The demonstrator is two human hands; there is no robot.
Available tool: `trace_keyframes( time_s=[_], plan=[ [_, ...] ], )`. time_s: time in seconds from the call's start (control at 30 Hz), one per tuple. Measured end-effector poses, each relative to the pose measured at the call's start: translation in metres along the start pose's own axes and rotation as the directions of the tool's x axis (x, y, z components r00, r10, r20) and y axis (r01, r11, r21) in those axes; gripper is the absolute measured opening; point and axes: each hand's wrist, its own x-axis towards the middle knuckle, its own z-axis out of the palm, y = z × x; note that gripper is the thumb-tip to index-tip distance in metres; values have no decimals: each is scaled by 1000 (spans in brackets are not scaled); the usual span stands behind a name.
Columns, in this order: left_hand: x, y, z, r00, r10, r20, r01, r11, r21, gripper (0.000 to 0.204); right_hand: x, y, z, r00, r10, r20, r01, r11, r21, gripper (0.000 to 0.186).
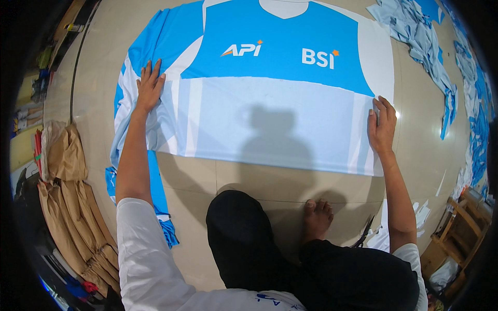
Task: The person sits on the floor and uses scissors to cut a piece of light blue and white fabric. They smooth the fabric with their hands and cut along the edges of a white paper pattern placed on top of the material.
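Observation:
Blue and white jersey fabric pieces (280,36) with printed logos lie spread on the tiled floor. Across their lower part is a pale blue, faintly striped layer (218,124); whether it is folded over or separate, I cannot tell. My left hand (151,85) lies open on the left side, over rumpled blue and white fabric at that layer's upper edge. My right hand (382,124) rests open on the right end of the pale layer, fingers at its upper corner. A shadow falls across the middle.
My bare foot (317,220) and dark-trousered legs are below the fabric. Blue and white scraps (420,41) lie at right and a blue piece (158,186) under my left arm. Brown paper-like bundles (67,217) line the left side; a wooden frame (456,233) stands at lower right.

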Motion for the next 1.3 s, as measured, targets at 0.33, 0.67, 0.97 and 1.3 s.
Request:
trace_keyframes(
  time_s=[0.33,0.67,0.97,1.3],
  plan=[
    [5,5,-3,990,122,-68,-121,993,16,62,0,2,0,1000,5,-4,-5,1000,-7,34],
    [35,60,10,964,253,77,-252,967,-25,62,0,-1,0,1000,17,8,-17,1000,3,36],
    [60,102,24,946,318,-59,-320,946,-40,65,-1,3,-1,1000,10,-10,-11,1000,-12,34],
    [107,132,62,973,186,-139,-171,979,114,70,5,-1,-2,1000,-5,-8,5,1000,-5,36]
  ],
)
